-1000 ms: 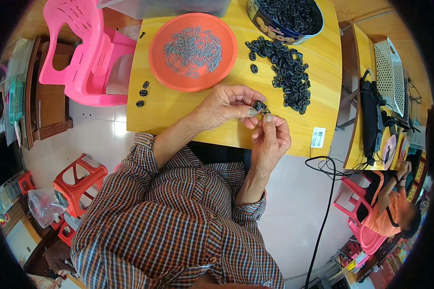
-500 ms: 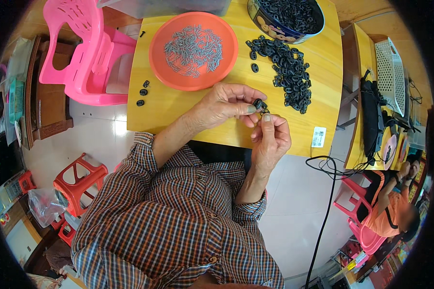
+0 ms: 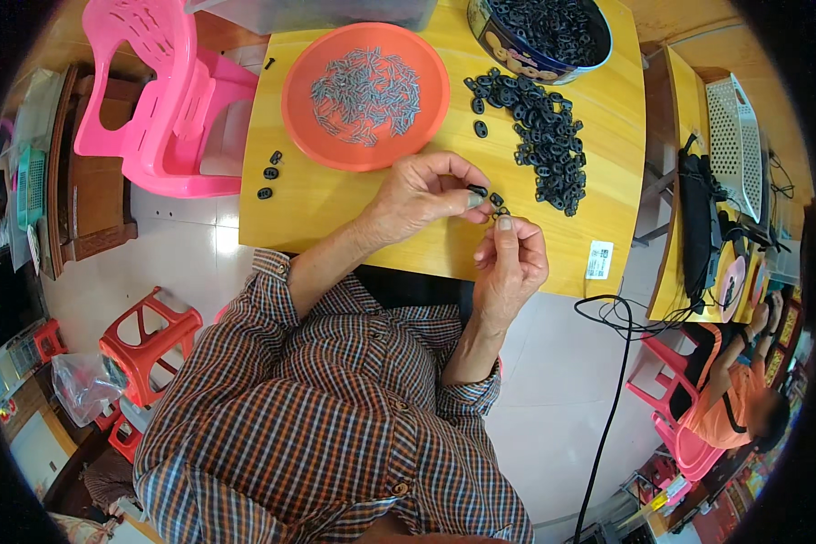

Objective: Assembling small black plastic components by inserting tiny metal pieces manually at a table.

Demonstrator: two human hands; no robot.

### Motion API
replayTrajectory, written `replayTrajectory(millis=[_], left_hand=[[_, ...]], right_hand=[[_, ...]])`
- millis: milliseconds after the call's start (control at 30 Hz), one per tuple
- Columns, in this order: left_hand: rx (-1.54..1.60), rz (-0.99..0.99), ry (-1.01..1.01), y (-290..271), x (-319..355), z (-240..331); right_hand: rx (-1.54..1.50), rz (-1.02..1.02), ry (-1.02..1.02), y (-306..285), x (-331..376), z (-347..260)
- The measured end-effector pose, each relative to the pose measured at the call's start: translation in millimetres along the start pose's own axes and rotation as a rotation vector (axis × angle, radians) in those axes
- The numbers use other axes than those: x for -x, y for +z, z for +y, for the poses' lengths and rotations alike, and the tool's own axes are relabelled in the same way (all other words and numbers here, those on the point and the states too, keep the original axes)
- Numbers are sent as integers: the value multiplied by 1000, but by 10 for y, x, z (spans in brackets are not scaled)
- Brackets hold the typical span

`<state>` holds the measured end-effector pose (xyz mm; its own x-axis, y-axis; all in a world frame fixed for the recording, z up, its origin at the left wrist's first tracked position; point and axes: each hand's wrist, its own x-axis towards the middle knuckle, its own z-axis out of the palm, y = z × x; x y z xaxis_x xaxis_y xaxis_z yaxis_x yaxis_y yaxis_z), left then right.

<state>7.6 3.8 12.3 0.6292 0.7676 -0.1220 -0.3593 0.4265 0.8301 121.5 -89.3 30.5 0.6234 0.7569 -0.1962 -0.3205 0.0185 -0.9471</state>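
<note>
Left hand: the left hand (image 3: 422,195) sits at centre frame above the table's near edge, its fingertips pinched shut on a small black piece (image 3: 477,190).
Right hand: the right hand (image 3: 512,263) rises from just below and right of it, thumb and forefinger closed on a second black part (image 3: 499,213); what exactly sits between them is too small to tell.
Key relation: the two pinches meet almost tip to tip, left one upper left, right one lower right, the held bits touching or just apart.
Piece axis: the black piece lies roughly left to right, pointing toward the right hand.
Nearer supply: the pile (image 3: 539,136) of black pieces lies up and right of the fingertips, nearer the right hand.
Plate: an orange plate (image 3: 304,118) of grey pins stands up and left, nearer the left hand.
Tin: a round tin (image 3: 503,50) of more black pieces stands at the top of the frame, beyond the pile.
Strays: three black bits (image 3: 268,172) lie at the table's (image 3: 335,227) left edge, well apart from both hands.
</note>
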Motion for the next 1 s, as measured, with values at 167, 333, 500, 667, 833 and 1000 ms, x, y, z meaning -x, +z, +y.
replayTrajectory(millis=[167, 333, 500, 667, 833, 1000], left_hand=[[-121, -36, 66, -34, -5, -14], [-132, -30, 100, -33, -6, -13], [-120, 4, 75, 35, 9, 1], [-70, -43, 16, -43, 13, -45], [-95, -44, -10, -20, 38, 17], [-126, -62, -13, -13, 44, 6]], right_hand=[[-2, 9, 13, -1, 11, -12], [4, -4, 12, -7, 14, -22], [-3, -4, 2, -6, 10, -15], [14, 14, 3, -6, 11, -19], [-7, 9, 10, 0, 4, -6], [-13, 7, -1, -10, 0, 10]])
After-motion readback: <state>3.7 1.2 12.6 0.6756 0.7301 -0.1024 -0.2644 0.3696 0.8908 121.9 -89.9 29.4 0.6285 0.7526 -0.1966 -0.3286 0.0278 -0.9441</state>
